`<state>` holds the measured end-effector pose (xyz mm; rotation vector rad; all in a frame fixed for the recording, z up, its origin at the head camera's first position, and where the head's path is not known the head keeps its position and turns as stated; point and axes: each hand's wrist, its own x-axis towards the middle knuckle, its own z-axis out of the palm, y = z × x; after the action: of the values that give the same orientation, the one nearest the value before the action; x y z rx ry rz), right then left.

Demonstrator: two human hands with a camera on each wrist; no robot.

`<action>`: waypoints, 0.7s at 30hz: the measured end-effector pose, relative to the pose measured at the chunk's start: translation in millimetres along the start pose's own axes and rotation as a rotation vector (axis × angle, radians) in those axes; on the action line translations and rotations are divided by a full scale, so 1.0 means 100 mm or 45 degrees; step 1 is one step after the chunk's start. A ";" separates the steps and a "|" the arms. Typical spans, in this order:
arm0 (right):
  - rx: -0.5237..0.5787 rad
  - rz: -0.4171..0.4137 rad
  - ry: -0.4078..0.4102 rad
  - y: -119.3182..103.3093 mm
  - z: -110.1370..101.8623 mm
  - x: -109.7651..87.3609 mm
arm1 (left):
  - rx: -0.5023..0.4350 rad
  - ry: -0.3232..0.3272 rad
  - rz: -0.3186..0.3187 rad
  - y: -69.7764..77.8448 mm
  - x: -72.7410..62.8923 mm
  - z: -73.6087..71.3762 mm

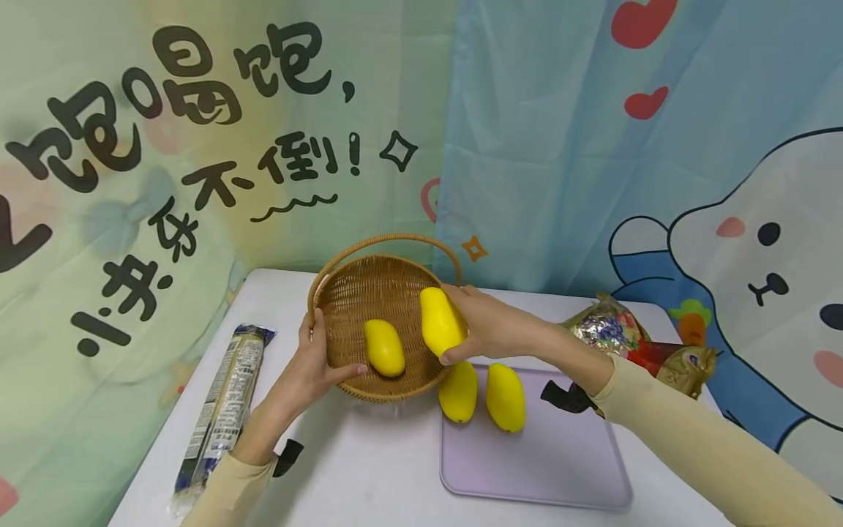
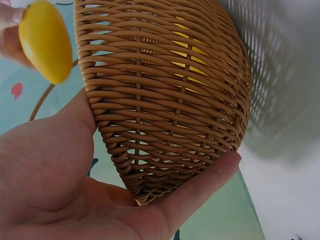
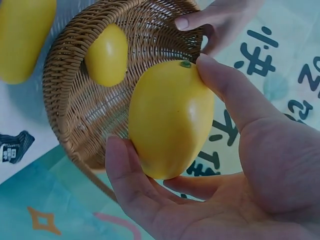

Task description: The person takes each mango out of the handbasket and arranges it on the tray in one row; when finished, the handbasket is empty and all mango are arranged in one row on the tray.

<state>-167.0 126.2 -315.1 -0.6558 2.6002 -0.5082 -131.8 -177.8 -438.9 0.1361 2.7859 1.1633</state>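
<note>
A brown wicker basket (image 1: 356, 293) with a tall arched handle tilts towards me on the white table. My left hand (image 1: 306, 377) grips its left side, thumb over the rim and fingers along the outer weave (image 2: 165, 105). One yellow mango (image 1: 385, 348) lies inside. Over the basket's right side, my right hand (image 1: 497, 326) holds another mango (image 1: 440, 322) between thumb and fingers; the right wrist view shows the stem end of this mango (image 3: 170, 120) near the thumb. Two more mangoes, a left one (image 1: 459, 395) and a right one (image 1: 506, 397), are by the basket's lower right.
A pale purple tray (image 1: 540, 468) bears the two loose mangoes. Long plastic-wrapped packets (image 1: 227, 399) lie along the table's left side. Shiny gold and red snack bags (image 1: 606, 326) stand at the back right, partly behind my right arm. A printed curtain (image 1: 540, 146) hangs behind the table.
</note>
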 end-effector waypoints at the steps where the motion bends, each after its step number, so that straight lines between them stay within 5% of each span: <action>1: 0.001 0.007 0.006 0.02 -0.01 -0.05 | -0.001 0.000 -0.002 0.00 0.00 0.00; 21: 0.062 0.107 0.179 0.79 -0.02 -0.69 | 0.010 0.003 0.007 0.00 0.00 0.00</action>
<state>-141.6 227.4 -327.7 -0.5086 2.7236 -0.6094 -131.6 -178.0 -439.3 0.1432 2.7944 1.1548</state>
